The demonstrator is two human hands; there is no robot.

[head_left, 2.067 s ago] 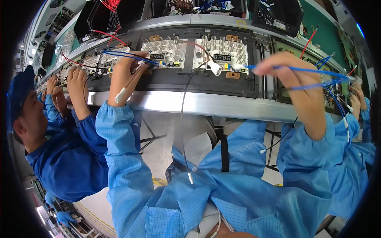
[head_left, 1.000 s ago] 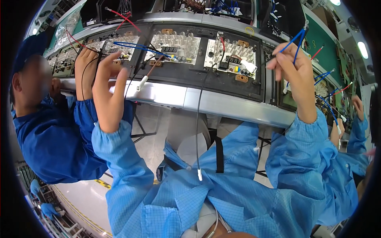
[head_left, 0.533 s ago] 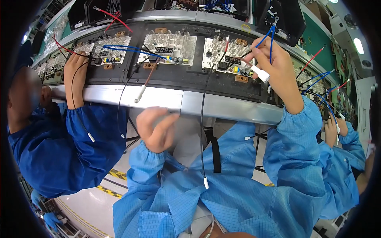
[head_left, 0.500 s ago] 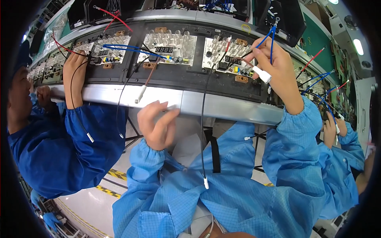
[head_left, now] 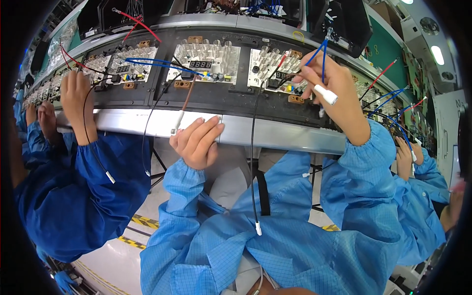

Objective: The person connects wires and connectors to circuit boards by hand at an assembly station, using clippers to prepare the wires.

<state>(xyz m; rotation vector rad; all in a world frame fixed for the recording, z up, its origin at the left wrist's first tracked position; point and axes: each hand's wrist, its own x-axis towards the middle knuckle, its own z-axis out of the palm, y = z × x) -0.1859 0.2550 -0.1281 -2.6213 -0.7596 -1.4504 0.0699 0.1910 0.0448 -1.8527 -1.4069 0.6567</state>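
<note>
My right hand [head_left: 339, 86] is closed above the right-hand circuit board [head_left: 268, 66], pinching a wire that ends in a white sleeved connector [head_left: 325, 94]. Blue wires [head_left: 317, 51] with a ring terminal on top pass by these fingers; whether they are gripped too is hidden. My left hand [head_left: 197, 143], fingers half stretched, is at the metal rail's front edge with nothing visible in it. Close to its fingertips hangs the white connector [head_left: 177, 123] of a brown wire [head_left: 189, 93], from the middle circuit board [head_left: 204, 64]. A black wire [head_left: 254, 162] with a white tip drops over the rail.
A silver metal rail [head_left: 275, 136] edges the black fixture [head_left: 219, 98]. To my left, a co-worker's hand [head_left: 76, 101] in a dark blue sleeve reaches over the line. Another person's hands [head_left: 405, 157] work at right. Black panels [head_left: 339, 24] stand behind the boards.
My left hand has moved slightly up, its fingers drawn closer together near the brown wire's connector. My right hand keeps its pinch. The co-worker's hand at left has shifted left.
</note>
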